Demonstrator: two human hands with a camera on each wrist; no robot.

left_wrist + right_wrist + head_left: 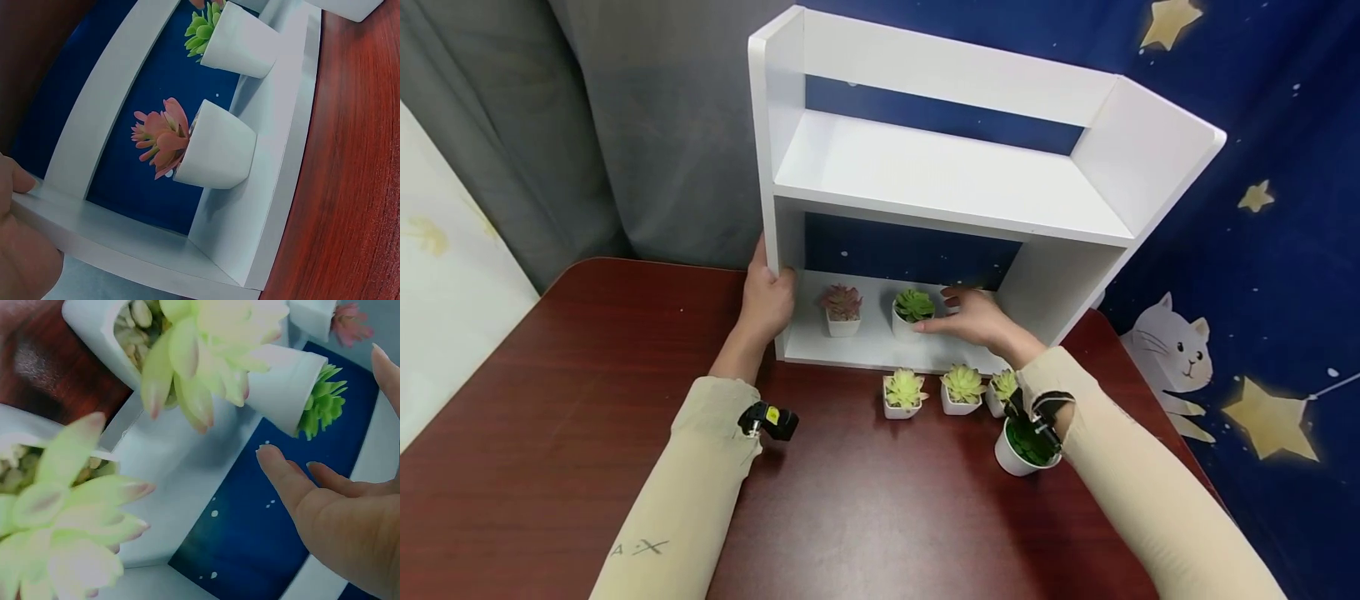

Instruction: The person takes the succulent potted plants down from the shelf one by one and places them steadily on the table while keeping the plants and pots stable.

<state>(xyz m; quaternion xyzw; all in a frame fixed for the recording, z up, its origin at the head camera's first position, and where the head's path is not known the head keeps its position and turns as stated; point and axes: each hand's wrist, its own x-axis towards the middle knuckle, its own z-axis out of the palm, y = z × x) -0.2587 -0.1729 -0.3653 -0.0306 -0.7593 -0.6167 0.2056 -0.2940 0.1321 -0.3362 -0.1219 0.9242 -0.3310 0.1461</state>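
Observation:
At the left side of a white shelf (955, 175), my left hand (767, 296) grips the upright side panel (125, 240), thumb on the inner face. My right hand (973, 321) reaches into the lower compartment with thumb and fingers spread. It is just right of a green succulent (914, 305) in a round white pot; in the right wrist view the hand (350, 512) appears apart from that pot (284, 387). Left of it on the bottom board stands a reddish succulent (842, 302) in a white pot (219, 147).
Pale yellow-green succulents in white pots, one at the left (904, 390), one in the middle (962, 387) and one at the right (1002, 387), stand before the shelf. A larger round pot (1017, 457) with dark green leaves is partly under my right wrist. The dark red table (610, 400) carries everything.

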